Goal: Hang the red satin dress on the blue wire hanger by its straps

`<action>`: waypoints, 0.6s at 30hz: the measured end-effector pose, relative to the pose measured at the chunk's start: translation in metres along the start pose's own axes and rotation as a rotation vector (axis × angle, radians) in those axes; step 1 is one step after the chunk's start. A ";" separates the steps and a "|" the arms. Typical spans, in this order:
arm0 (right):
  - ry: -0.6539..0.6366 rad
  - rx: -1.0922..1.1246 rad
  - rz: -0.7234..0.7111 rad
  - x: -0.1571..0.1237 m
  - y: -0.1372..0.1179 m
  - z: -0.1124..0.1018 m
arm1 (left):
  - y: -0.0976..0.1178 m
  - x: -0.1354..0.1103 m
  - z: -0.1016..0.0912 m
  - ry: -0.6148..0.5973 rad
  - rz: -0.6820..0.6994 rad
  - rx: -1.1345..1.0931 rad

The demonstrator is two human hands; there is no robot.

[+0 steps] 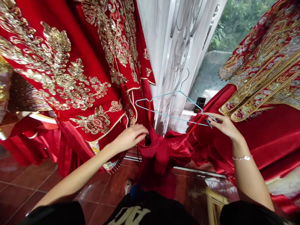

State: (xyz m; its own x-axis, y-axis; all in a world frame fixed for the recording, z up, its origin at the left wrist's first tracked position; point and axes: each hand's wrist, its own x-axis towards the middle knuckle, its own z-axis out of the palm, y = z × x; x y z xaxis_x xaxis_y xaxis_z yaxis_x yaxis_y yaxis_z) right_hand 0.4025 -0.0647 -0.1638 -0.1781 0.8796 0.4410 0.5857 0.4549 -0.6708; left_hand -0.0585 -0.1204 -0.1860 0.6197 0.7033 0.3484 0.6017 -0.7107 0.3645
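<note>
A light blue wire hanger (161, 115) hangs in front of me, its metal hook up and its bar tilted down to the right. My right hand (222, 125) pinches the hanger's right end, where a red loop strap (197, 123) sits. Another red strap (149, 111) is looped over the left end. Both straps lead down to a red satin skirt (161, 150), bunched at its waist. At the skirt's left waist edge, my left hand (134, 136) has its fingers bent together on the cloth; its fingertips are partly hidden.
Red garments with gold embroidery (93, 90) hang close on the left, and a beaded red costume (262, 62) on the right. Behind the hanger are a white metal grille (180, 47) and a window (213, 68). A phone (200, 104) stands there. A bamboo-like frame (211, 200) is low on the right.
</note>
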 end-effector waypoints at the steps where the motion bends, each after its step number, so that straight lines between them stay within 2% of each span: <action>1: 0.040 0.041 0.006 -0.005 0.004 0.006 | -0.002 -0.013 0.016 -0.146 -0.009 -0.136; 2: 0.114 0.088 0.000 -0.010 0.010 0.014 | -0.004 -0.025 0.030 -0.249 -0.040 -0.251; 4: 0.359 0.184 -0.011 -0.019 0.025 0.034 | -0.011 -0.041 0.051 -0.322 -0.142 -0.404; 6: 0.623 0.255 0.060 -0.030 0.046 0.058 | -0.018 -0.049 0.057 -0.267 -0.255 -0.481; 7: 0.664 0.251 0.149 -0.037 0.057 0.070 | -0.021 -0.050 0.056 -0.230 -0.298 -0.510; 8: 0.604 0.204 0.254 -0.045 0.067 0.082 | -0.024 -0.050 0.053 -0.208 -0.329 -0.536; 10: 0.294 0.062 0.426 -0.062 0.083 0.104 | -0.029 -0.048 0.044 -0.241 -0.364 -0.558; 12: 0.093 0.006 0.494 -0.079 0.093 0.121 | -0.034 -0.047 0.036 -0.320 -0.353 -0.497; 13: 0.039 0.000 0.509 -0.085 0.096 0.126 | -0.037 -0.046 0.033 -0.328 -0.334 -0.425; 15: -0.007 0.002 0.533 -0.094 0.099 0.131 | -0.042 -0.045 0.031 -0.224 -0.297 -0.249; 18: 0.007 0.002 0.572 -0.096 0.100 0.123 | -0.047 -0.041 0.031 0.107 -0.347 -0.094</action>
State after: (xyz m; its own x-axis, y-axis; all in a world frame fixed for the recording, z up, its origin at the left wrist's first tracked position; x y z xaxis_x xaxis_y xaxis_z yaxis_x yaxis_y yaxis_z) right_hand 0.3808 -0.0867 -0.3460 0.1722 0.9850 0.0110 0.5857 -0.0934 -0.8051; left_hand -0.0967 -0.1162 -0.2442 0.3278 0.9032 0.2770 0.7146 -0.4288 0.5526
